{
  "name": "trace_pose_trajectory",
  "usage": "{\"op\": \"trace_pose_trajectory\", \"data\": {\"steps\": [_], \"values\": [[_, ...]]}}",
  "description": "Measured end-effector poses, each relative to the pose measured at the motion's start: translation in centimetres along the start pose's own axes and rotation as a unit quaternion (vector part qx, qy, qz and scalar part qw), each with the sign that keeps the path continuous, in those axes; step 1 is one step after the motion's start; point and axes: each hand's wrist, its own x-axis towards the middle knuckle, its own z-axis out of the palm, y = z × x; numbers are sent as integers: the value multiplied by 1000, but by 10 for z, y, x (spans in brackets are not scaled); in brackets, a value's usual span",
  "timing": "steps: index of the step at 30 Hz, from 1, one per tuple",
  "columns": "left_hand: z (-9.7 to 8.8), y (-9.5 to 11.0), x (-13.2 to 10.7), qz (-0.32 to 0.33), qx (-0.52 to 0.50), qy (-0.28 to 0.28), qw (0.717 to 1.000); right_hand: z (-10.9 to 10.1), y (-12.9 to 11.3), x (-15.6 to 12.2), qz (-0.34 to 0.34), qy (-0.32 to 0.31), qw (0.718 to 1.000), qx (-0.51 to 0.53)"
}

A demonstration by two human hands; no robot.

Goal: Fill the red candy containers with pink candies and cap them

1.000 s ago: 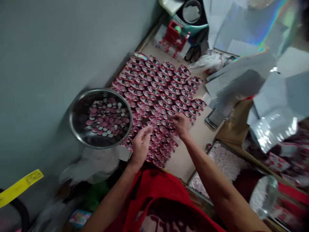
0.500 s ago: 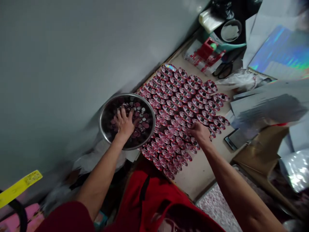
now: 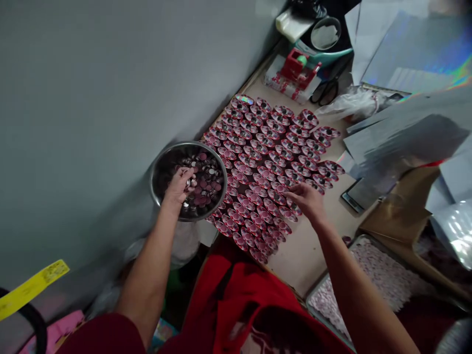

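Observation:
A steel bowl (image 3: 159,169) at the table's left edge holds several small round pink and silver discs (image 3: 206,184). My left hand (image 3: 179,185) is over the bowl, its fingers closed round a few of the discs. Rows of pink oval pieces (image 3: 265,147) with dark centres cover the table beside the bowl. My right hand (image 3: 308,201) rests on the near right rows, fingers bent down on the pieces; whether it holds one is hidden.
A grey wall runs along the left. At the back stand a red tape dispenser (image 3: 297,64), scissors (image 3: 326,91) and a plastic bag (image 3: 354,103). Holographic sheets (image 3: 405,123) pile at the right. A tray of small pale bits (image 3: 376,275) sits near right.
My left hand went from near the oval pieces into the bowl, then lifted with fingers closed on discs. My right hand stayed on the rows. The view shifted.

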Motion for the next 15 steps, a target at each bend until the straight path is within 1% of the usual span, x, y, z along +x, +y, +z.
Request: {"op": "trace_pose_trajectory", "data": {"steps": [2, 4, 5, 7, 9, 10, 12, 14, 15], "values": [[4, 3, -8, -25, -58, -17, 998, 14, -21, -19, -15, -22, 994, 105], [11, 9, -19, -27, -109, -27, 993, 35, -55, -38, -55, -47, 973, 220], [16, 13, -27, -21, -145, -34, 989, 46, -74, -48, -73, -75, 957, 271], [31, 24, -45, -8, -232, -64, 971, 65, -111, -65, -124, -100, 926, 343], [52, 34, -66, -13, -300, -118, 946, 75, -138, -78, -175, -111, 904, 373], [63, 37, -76, -24, -312, -147, 938, 77, -146, -82, -193, -104, 900, 377], [87, 37, -95, -51, -292, -193, 936, 74, -149, -87, -202, -63, 905, 369], [108, 29, -109, -82, -246, -231, 938, 64, -137, -87, -193, -10, 922, 335], [118, 21, -114, -104, -217, -256, 936, 57, -127, -85, -191, 4, 931, 310]]}}
